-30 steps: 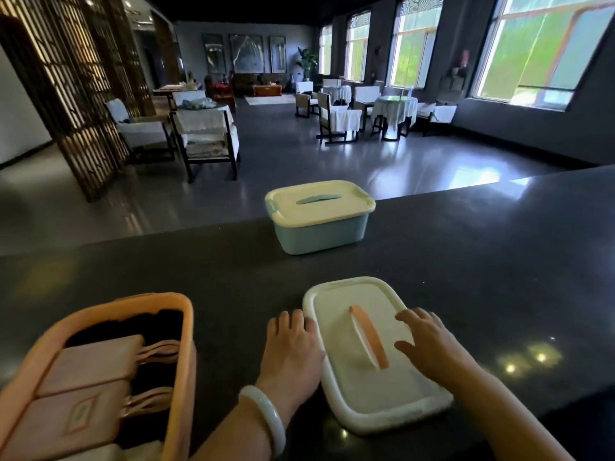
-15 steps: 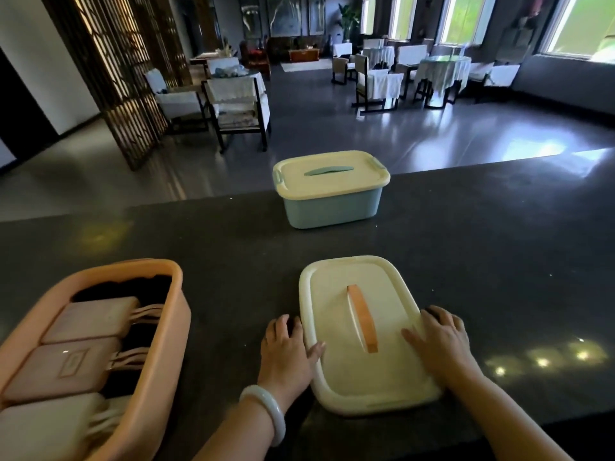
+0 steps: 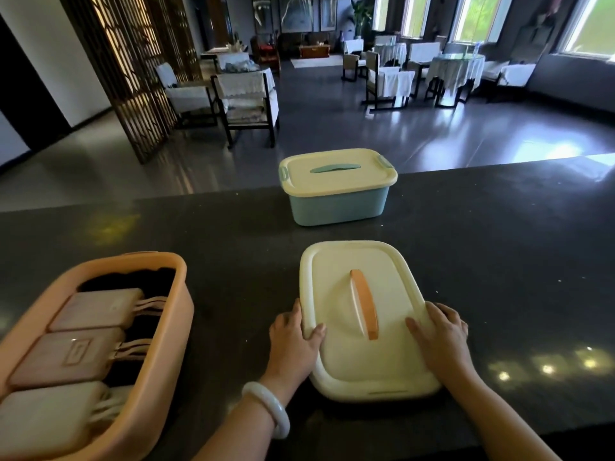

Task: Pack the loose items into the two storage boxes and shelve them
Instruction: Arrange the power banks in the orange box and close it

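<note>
A cream lid (image 3: 362, 314) with an orange handle lies flat on the dark counter (image 3: 499, 261). My left hand (image 3: 294, 341) grips its left edge, thumb on top. My right hand (image 3: 441, 334) grips its right edge the same way. At the lower left stands an open orange storage box (image 3: 159, 347) holding three pale pink pouches (image 3: 66, 357) with straps and something dark. Farther back sits a blue storage box (image 3: 337, 207) closed with a cream lid.
The counter's far edge runs behind the blue box; beyond it lies a dining room with chairs (image 3: 246, 104), cloth-covered tables (image 3: 456, 71) and a wooden lattice screen (image 3: 133, 71). A white bangle (image 3: 269, 410) circles my left wrist.
Both hands have gone from lying flat beside and on the lid to clasping its two side edges. My view has tilted and moved a little closer.
</note>
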Tool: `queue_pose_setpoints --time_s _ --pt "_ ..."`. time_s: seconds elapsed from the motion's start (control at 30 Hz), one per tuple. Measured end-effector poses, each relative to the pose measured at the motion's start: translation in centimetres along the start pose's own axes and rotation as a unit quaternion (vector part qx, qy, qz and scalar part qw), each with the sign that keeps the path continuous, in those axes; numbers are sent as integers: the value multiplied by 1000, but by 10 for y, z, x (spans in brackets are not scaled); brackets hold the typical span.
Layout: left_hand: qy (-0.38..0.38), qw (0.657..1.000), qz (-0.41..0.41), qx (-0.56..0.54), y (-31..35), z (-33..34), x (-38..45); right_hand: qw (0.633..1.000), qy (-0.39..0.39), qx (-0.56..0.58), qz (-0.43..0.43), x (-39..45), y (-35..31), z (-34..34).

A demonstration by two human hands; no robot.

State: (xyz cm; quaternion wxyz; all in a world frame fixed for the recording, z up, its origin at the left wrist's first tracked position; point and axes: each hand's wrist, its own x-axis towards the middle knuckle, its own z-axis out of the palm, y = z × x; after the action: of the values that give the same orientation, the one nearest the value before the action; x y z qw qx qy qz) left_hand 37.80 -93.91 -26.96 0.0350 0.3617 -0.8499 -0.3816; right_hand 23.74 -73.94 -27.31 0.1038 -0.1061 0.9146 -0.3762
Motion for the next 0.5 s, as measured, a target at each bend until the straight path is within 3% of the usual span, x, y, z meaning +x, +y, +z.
queue_pose_setpoints --time_s 0.17,0.5 --pt "52 993 30 -102 10 -43 -1 998 -29 47 -12 2 -43 6" --pt "159 982 28 -96 -24 -186 -23 988 -34 99 -117 -54 -180 58"
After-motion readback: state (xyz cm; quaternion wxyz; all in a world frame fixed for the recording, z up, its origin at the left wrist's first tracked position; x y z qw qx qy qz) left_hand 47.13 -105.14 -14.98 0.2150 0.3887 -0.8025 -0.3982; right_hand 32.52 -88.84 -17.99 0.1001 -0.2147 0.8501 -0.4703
